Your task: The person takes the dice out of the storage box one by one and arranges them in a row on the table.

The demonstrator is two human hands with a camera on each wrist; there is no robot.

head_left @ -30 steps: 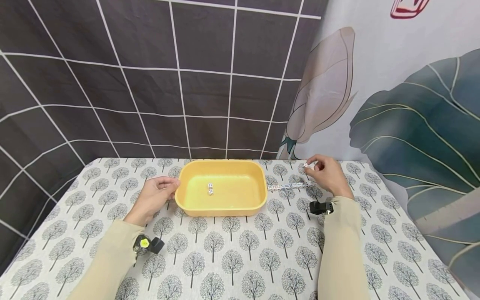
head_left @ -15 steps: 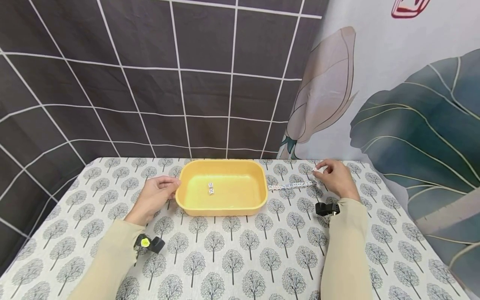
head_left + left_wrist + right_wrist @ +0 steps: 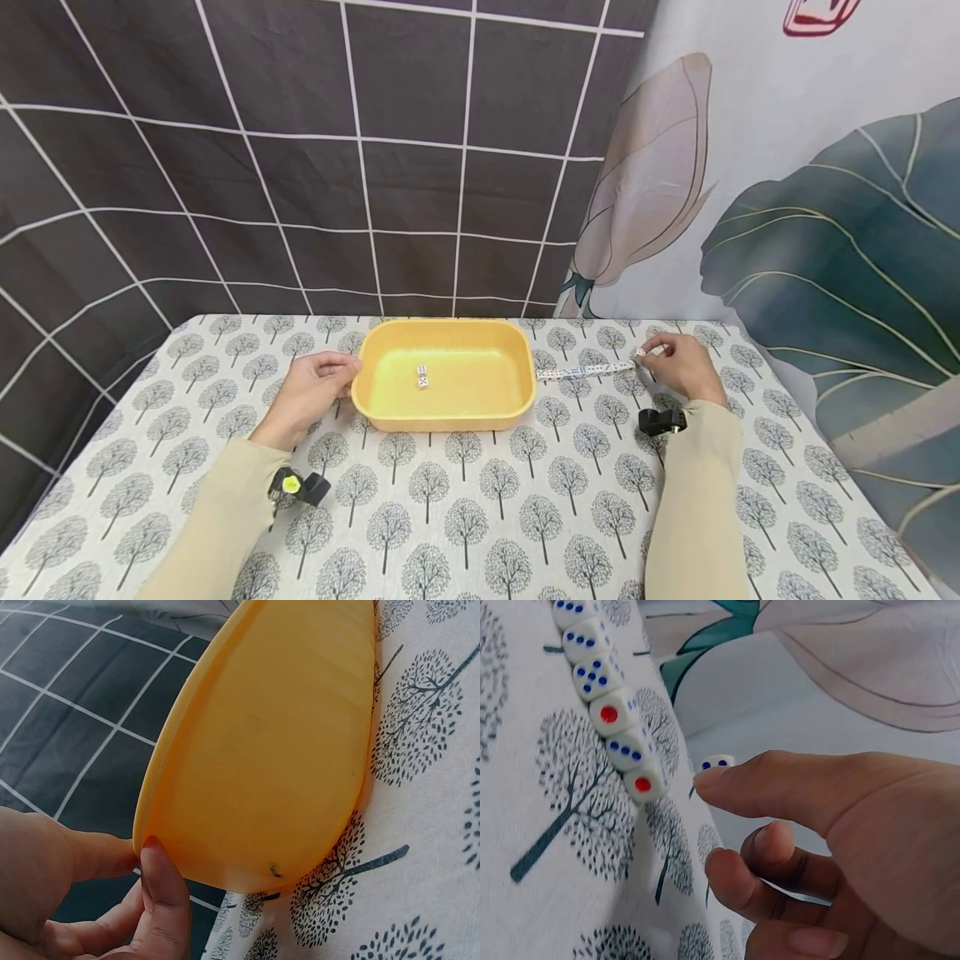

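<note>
My left hand (image 3: 307,396) pinches the rim of a yellow plastic basin (image 3: 442,422) at its left end; the left wrist view shows thumb and finger at the rim of the basin (image 3: 262,735). Two white dice (image 3: 422,377) lie inside, one touching the other. From the basin's right side runs a straight row of dice (image 3: 585,371), their faces dotted blue and red. Beyond that row's right end, my right hand (image 3: 684,367) pinches a single die (image 3: 718,761) between thumb and finger, mostly hidden by the thumb. The last die (image 3: 643,784) of the row lies just beside it.
A white cloth with printed trees (image 3: 465,500) covers the table. Behind it hangs a dark curtain with white grid lines (image 3: 405,192), and at the right a flower-printed curtain (image 3: 810,250). Each wrist carries a small black camera (image 3: 662,421).
My right hand has moved right and toward me with the pinched die, lowering it to near the right end of the row. The left hand stays at the basin's rim.
</note>
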